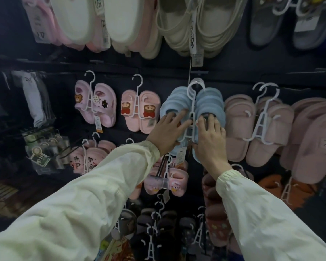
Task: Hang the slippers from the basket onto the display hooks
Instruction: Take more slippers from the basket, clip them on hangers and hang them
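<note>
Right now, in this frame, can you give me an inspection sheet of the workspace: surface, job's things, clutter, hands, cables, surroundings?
Surface: dark display wall, with rows of slippers hung on it.
Job's things: blue slippers, several pairs stacked on white hangers at one spot; basket not in view.
Clutter: paper tag dangling above the blue stack; packaged goods at left.
Hands: left hand lies on the left blue slipper, fingers straight; right hand lies on the right one, grip unclear.
Cables: nothing seen.
Surroundings: pink slippers to the right, cream slippers above, dark slippers below.
</note>
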A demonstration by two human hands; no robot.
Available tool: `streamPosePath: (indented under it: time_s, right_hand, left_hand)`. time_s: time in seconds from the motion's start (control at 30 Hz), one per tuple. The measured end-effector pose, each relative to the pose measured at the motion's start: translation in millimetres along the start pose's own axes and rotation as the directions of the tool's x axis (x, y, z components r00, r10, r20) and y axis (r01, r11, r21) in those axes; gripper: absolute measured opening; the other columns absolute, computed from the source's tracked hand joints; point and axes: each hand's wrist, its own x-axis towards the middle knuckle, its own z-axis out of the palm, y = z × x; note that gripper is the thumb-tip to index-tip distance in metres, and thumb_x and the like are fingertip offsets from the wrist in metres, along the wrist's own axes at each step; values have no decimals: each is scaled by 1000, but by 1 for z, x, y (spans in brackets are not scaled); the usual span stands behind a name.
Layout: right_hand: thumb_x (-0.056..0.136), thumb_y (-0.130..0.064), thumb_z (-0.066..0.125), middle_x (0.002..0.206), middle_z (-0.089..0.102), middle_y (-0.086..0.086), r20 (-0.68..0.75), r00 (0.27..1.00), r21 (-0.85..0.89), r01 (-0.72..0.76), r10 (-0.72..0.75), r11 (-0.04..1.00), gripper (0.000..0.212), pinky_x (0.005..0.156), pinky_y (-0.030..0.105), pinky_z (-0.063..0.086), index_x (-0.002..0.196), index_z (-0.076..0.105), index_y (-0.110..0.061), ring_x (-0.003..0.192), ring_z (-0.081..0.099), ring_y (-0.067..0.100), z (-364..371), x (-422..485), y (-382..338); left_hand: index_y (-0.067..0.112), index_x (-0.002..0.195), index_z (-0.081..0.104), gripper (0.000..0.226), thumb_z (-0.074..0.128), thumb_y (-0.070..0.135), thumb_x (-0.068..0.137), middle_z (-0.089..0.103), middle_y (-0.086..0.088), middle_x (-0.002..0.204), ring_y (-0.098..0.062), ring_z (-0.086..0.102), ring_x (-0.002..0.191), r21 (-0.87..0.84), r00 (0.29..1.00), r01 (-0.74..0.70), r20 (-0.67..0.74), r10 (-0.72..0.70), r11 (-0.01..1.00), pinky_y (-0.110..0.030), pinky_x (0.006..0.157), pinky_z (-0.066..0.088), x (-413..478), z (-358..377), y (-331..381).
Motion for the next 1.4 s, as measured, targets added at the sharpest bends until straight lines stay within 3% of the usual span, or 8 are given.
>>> streamPosePath:
  time_s: [0.2, 0.4, 0.6, 0.67, 0.8, 0.93, 1.07, 1.4]
  right_hand:
    - [74, -17, 84, 147, 38, 29, -7, 1000, 49, -18, 18, 999, 83, 99, 56, 48, 142, 39, -4, 137, 40, 43, 10, -1, 1]
    - [85, -16, 70, 149, 27, 24, -22, 999, -38, -28, 27, 999, 83, 105, 51, 45, 151, 24, 2, 139, 29, 41, 6, -7, -2]
    - [94, -12, 50, 159, 12, 25, 50, 998, -96, 42, -37, 995, 74, 118, 50, 25, 154, 8, 0, 147, 17, 41, 6, -11, -2]
    - [91, -13, 54, 160, 9, 24, 67, 996, -94, 69, -63, 993, 79, 119, 49, 23, 154, 9, -1, 149, 13, 40, 3, -13, -1]
    - [83, -17, 69, 161, 12, 21, 88, 993, -46, 80, -75, 996, 89, 115, 50, 33, 154, 17, -3, 148, 17, 41, -7, -20, -1]
    - [84, -19, 72, 164, 12, 14, 126, 991, 7, 40, -40, 999, 94, 114, 49, 34, 157, 15, -6, 149, 15, 39, -16, -30, -1]
    - [90, -18, 65, 166, -3, 12, 141, 989, 75, 30, -40, 997, 93, 122, 46, 18, 158, 2, -8, 153, 1, 32, -18, -39, 0]
    - [88, -19, 66, 166, 7, 12, 97, 991, 146, 80, -94, 986, 88, 120, 50, 23, 158, 13, -10, 152, 11, 29, -17, -70, -13]
  left_hand:
    - [17, 140, 45, 92, 91, 23, 60, 34, -14, 156, -39, 46, 123, -18, 1000, 16, 20, -16, 1000, -51, 105, 38, 6, 12, 4]
    - [15, 143, 45, 84, 83, 36, 71, 30, -14, 160, -46, 41, 132, 21, 999, 31, -37, -30, 999, -56, 109, 33, -1, 10, 12]
    - [14, 151, 31, 57, 40, 17, 94, 15, -11, 165, -46, 30, 140, 79, 994, 88, -64, -84, 993, -56, 112, 30, -7, 9, 20]
    - [13, 153, 28, 66, 10, 11, 89, 15, -11, 165, -46, 27, 142, 64, 993, 112, -29, -111, 992, -57, 113, 30, -8, 4, 23]
    - [9, 155, 22, 76, -4, 10, 84, 12, -11, 166, -46, 16, 147, 31, 991, 131, 4, -131, 991, -57, 116, 22, -10, -5, 27]
    - [10, 154, 20, 63, 26, 7, 91, 0, -10, 167, -46, 3, 150, -10, 996, 89, 25, -88, 996, -57, 117, 23, -13, -3, 27]
    - [13, 156, 13, 91, 70, 25, 86, -4, -6, 167, -46, -1, 150, 19, 995, 78, 63, -79, 997, -56, 115, 26, -26, 5, 26]
    - [17, 158, 20, 79, 55, 50, 95, 10, -5, 166, -42, 20, 147, -22, 987, 107, 125, -103, 994, -56, 110, 33, -78, 11, 14]
